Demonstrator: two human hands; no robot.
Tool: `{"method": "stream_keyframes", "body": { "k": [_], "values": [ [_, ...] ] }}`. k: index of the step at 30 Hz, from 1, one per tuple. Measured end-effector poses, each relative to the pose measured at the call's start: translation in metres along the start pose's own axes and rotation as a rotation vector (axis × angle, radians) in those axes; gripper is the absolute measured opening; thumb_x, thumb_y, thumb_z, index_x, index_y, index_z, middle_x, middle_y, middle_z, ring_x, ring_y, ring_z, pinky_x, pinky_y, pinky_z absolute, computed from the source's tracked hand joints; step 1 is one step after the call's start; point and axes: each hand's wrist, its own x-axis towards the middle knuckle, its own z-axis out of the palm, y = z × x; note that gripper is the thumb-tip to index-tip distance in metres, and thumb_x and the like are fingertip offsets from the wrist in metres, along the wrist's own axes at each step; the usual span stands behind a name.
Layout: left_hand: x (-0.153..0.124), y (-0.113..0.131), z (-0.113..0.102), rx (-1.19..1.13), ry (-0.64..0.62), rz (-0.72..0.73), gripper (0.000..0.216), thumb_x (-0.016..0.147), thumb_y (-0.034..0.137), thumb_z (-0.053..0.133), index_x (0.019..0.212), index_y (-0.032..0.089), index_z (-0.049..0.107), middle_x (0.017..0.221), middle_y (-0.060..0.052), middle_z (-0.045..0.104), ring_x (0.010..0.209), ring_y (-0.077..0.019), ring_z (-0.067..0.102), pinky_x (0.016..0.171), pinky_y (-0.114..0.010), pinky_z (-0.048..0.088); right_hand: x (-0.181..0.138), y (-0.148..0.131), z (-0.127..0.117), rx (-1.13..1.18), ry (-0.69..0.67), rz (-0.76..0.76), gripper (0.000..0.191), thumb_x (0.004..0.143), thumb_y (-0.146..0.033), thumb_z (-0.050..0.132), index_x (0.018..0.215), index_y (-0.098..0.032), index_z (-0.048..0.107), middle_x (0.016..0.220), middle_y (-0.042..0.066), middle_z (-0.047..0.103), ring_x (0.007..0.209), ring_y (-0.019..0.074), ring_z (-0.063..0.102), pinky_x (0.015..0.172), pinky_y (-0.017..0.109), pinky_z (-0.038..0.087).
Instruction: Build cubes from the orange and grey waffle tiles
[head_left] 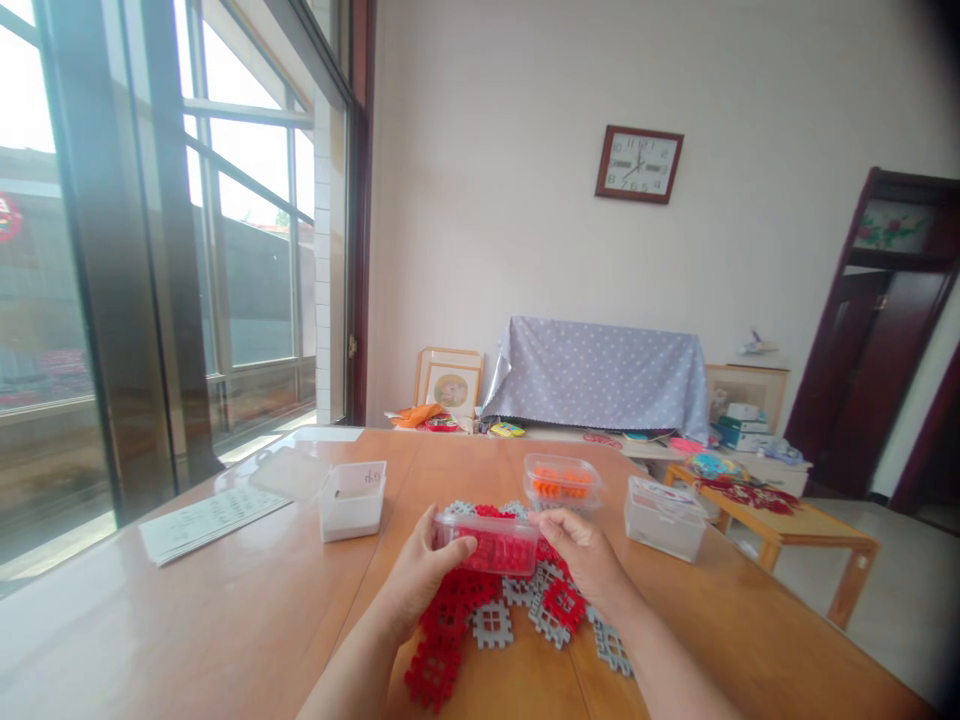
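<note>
A clear plastic container (491,545) with red pieces inside is held up between both hands. My left hand (427,565) grips its left end, the thumb lying across the front wall. At the right end, the fingers of my right hand (574,545) pinch the rim. Below and behind the container, red interlocking blocks (433,672) and grey interlocking blocks (493,624) lie in a loose pile on the table. These blocks are flat squares with notched edges and window-like openings. The container partly hides the pile.
On the wooden table (285,620) stand a white open box (352,505) at left, a clear box of orange pieces (562,480) behind, and a lidded clear box (666,515) at right. Written sheets (214,525) lie far left. A small wooden bench (787,535) stands beyond the right edge.
</note>
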Motion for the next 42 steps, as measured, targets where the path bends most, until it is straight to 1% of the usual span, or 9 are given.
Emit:
{"method": "stream_keyframes", "body": {
  "k": [3,7,14,19,24,26,31,36,42],
  "values": [
    [0.001,-0.002,0.000,-0.035,-0.009,0.003,0.112,0.074,0.048,0.080,0.159,0.011,0.017,0.154,-0.018,0.043,0.142,-0.0326,0.042,0.119,-0.041,0.033,-0.002,-0.003,0.002,0.001,0.023,0.011,0.044,0.086,-0.064,0.062,0.093,-0.022,0.074,0.093,0.003,0.075,0.096,0.0235,0.064,0.090,0.034,0.047],
    [0.000,0.000,0.000,-0.037,-0.025,0.001,0.115,0.073,0.047,0.080,0.159,0.011,0.014,0.158,-0.017,0.038,0.143,-0.0310,0.040,0.119,-0.039,0.033,-0.004,-0.005,0.006,0.018,0.065,0.058,0.043,0.086,-0.064,0.061,0.091,-0.022,0.072,0.093,0.002,0.073,0.089,0.0217,0.062,0.081,0.030,0.047],
    [-0.002,-0.003,0.005,-0.035,-0.141,0.050,0.125,0.070,0.046,0.084,0.160,0.014,0.002,0.156,-0.019,0.039,0.137,-0.0300,0.048,0.111,-0.036,0.043,-0.003,0.005,0.009,0.107,0.207,0.072,0.041,0.088,-0.061,0.061,0.098,-0.023,0.068,0.105,0.004,0.073,0.099,0.0234,0.062,0.086,0.033,0.047],
    [0.006,-0.022,0.003,0.105,-0.154,0.184,0.125,0.068,0.046,0.085,0.160,0.015,0.007,0.158,-0.020,0.033,0.144,-0.0328,0.038,0.118,-0.040,0.035,0.000,0.013,0.003,0.167,0.351,0.140,0.039,0.087,-0.061,0.060,0.102,-0.025,0.067,0.113,0.006,0.072,0.109,0.0255,0.063,0.078,0.031,0.051],
    [0.009,-0.028,-0.001,0.183,-0.142,0.212,0.122,0.069,0.047,0.084,0.159,0.015,0.008,0.162,-0.021,0.025,0.147,-0.0343,0.032,0.121,-0.042,0.029,0.001,0.018,0.006,0.107,0.377,0.135,0.040,0.085,-0.061,0.061,0.099,-0.024,0.068,0.106,0.007,0.074,0.104,0.0254,0.065,0.071,0.030,0.051],
    [0.008,-0.024,-0.002,0.174,-0.149,0.192,0.124,0.066,0.047,0.086,0.159,0.015,0.010,0.160,-0.022,0.029,0.145,-0.0354,0.035,0.120,-0.044,0.030,0.000,0.020,0.010,0.117,0.371,0.127,0.041,0.085,-0.061,0.061,0.098,-0.024,0.068,0.102,0.007,0.074,0.102,0.0254,0.067,0.071,0.030,0.053],
    [0.003,-0.012,-0.003,0.025,-0.173,0.070,0.128,0.060,0.042,0.091,0.159,0.021,0.013,0.142,-0.019,0.055,0.130,-0.0351,0.054,0.112,-0.047,0.041,-0.001,0.026,0.016,0.109,0.332,0.067,0.038,0.089,-0.058,0.060,0.099,-0.022,0.068,0.101,0.007,0.073,0.099,0.0244,0.067,0.081,0.036,0.057],
    [-0.004,-0.002,-0.005,-0.133,-0.126,-0.025,0.132,0.056,0.040,0.094,0.160,0.023,0.014,0.131,-0.017,0.063,0.122,-0.0334,0.060,0.104,-0.042,0.046,-0.001,0.027,0.017,0.108,0.299,0.061,0.036,0.090,-0.056,0.059,0.100,-0.022,0.067,0.101,0.006,0.072,0.097,0.0237,0.067,0.083,0.038,0.058],
    [-0.006,0.004,-0.004,-0.151,-0.021,-0.149,0.085,0.076,0.056,0.075,0.148,0.026,0.041,0.107,-0.008,0.069,0.084,-0.0197,0.067,0.070,-0.027,0.050,-0.001,0.029,0.017,0.096,0.315,0.048,0.038,0.089,-0.057,0.060,0.099,-0.021,0.068,0.100,0.007,0.073,0.096,0.0239,0.068,0.082,0.038,0.059]
  ]
}}
